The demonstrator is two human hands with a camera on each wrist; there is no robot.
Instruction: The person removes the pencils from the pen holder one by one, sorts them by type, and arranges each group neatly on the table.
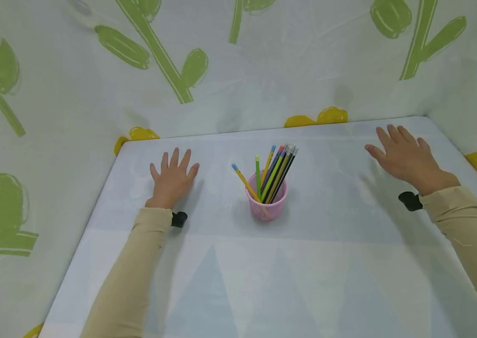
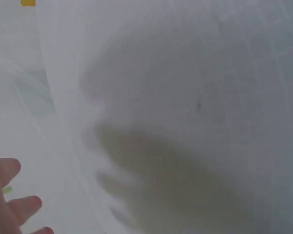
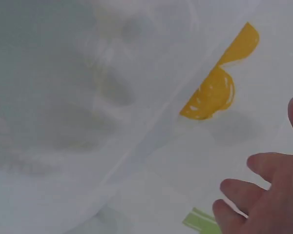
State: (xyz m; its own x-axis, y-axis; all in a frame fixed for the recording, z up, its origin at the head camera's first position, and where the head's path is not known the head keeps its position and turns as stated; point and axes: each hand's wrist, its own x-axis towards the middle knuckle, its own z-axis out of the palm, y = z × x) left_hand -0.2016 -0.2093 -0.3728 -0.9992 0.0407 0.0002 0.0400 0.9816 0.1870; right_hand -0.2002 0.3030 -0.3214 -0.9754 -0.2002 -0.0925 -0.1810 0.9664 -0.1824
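In the head view a pink cup [image 1: 267, 209] stands near the middle of the white table [image 1: 327, 225]. Several pencils [image 1: 278, 173] lean in it, yellow, green, blue and black, mostly tilted to the right. To the cup's left is my left hand [image 1: 172, 180], fingers spread, holding nothing. My right hand [image 1: 409, 157] is farther off on the cup's right, also with spread fingers and nothing in it. Each wrist view catches only part of its hand: fingertips [image 2: 27, 207] at the lower left, fingers [image 3: 244, 195] at the lower right. Neither wrist view includes the cup.
Pale fabric walls [image 1: 264, 84] with green leaf prints and yellow shapes [image 1: 333, 115] enclose the table at the back and sides. Faint blue triangles [image 1: 202, 291] mark the table's near half. A small black piece [image 1: 179, 219] shows at the left cuff, another [image 1: 410, 201] at the right.
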